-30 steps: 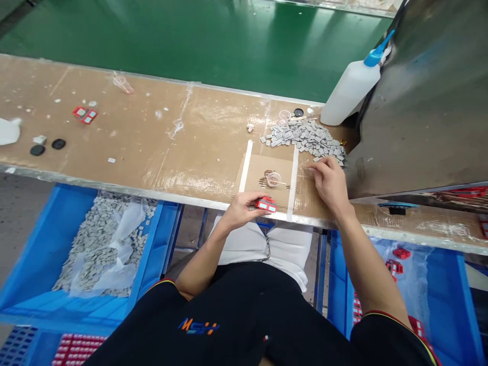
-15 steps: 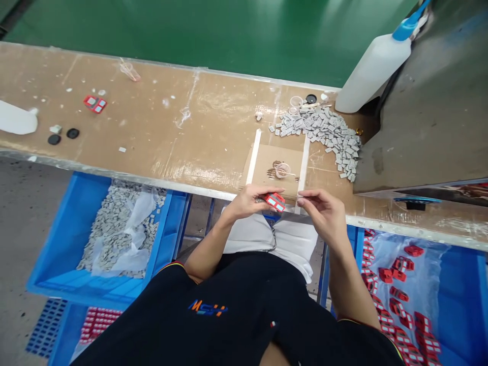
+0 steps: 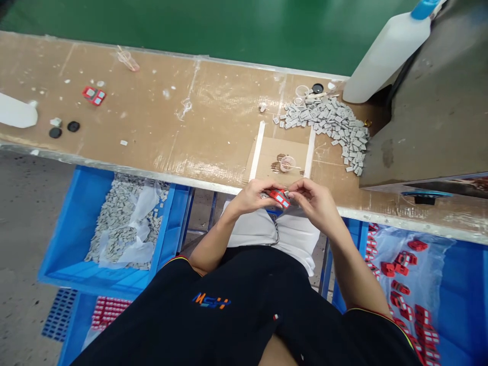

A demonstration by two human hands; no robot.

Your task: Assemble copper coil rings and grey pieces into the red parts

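Over the table's front edge, my left hand (image 3: 254, 197) is closed around a small red toy car body (image 3: 281, 198) with light windows and a grey part. My right hand (image 3: 313, 200) pinches a small grey tile (image 3: 287, 193) at the upper right of the car body, apparently touching it. Just beyond my hands a small clear cup (image 3: 287, 163) with a stick in it rests on a cardboard sheet (image 3: 263, 165). Farther back on the right lies a pile of small grey tiles (image 3: 331, 119).
A white bottle (image 3: 387, 58) with a blue cap leans by a metal box (image 3: 427, 112) at right. Blue bins sit below: grey tiles in the left bin (image 3: 63, 229), red car bodies in the right bin (image 3: 463, 284). Another red car body (image 3: 94, 95) lies far left.
My right hand has moved left to the car body, bringing the small grey tile against it. My left hand still holds the car body. The view has shifted slightly.
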